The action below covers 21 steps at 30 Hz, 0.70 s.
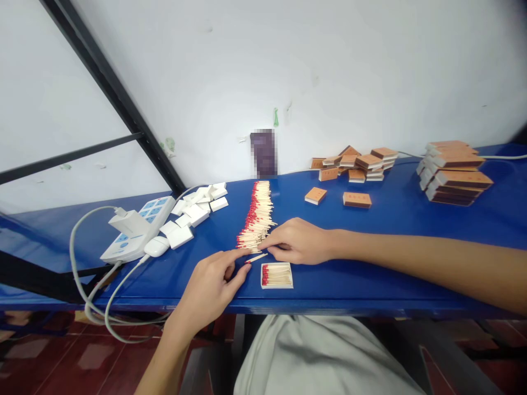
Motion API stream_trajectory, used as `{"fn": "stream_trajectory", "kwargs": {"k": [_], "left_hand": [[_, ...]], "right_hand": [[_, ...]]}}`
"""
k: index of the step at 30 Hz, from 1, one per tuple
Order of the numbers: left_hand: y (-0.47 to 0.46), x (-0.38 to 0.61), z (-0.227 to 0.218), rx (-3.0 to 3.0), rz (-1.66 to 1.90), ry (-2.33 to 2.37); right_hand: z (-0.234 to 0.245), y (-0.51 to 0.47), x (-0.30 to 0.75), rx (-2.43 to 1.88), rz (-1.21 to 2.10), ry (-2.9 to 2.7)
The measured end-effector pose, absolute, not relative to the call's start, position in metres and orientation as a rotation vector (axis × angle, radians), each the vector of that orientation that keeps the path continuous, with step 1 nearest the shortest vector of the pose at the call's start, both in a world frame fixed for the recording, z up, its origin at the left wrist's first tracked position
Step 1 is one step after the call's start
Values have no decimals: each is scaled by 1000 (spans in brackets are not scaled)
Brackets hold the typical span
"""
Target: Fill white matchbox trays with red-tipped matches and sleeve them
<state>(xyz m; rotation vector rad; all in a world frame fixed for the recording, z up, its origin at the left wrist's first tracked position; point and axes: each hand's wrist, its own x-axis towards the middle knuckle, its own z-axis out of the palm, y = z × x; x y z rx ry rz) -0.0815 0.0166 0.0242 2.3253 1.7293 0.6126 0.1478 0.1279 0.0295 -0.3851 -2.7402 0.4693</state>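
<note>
A long row of red-tipped matches point(260, 211) runs from the wall toward me. At its near end my left hand point(212, 280) has its index finger stretched to the matches, the thumb held apart below. From the other side my right hand point(302, 241) reaches in, its index fingertip touching the same end and its thumb just beneath, slightly apart. A loose match point(256, 258) lies between the left index finger and thumb. In front of the right hand sits a white matchbox tray point(292, 281) holding matches, heads to the left.
White empty trays point(197, 206) lie heaped at left, beside a power strip point(154, 211) with a plug and cables. Brown matchbox sleeves point(356, 200) lie scattered at back right, near a stack of matchboxes point(453, 173). A black metal frame point(140, 131) stands left; the wall is behind.
</note>
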Motion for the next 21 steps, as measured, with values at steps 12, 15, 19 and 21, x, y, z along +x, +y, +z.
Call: {"fn": "stream_trajectory", "kwargs": {"k": [12, 15, 19, 21], "left_hand": [[17, -82, 23, 2323, 617, 1731], [17, -82, 23, 2320, 632, 1726], [17, -82, 23, 2318, 628, 1728], [17, -82, 23, 2319, 630, 1734]], "right_hand": [[30, 129, 148, -341, 478, -2736], [30, 129, 148, -339, 473, -2734], [29, 129, 148, -336, 459, -2737], [29, 129, 148, -330, 462, -2737]]}}
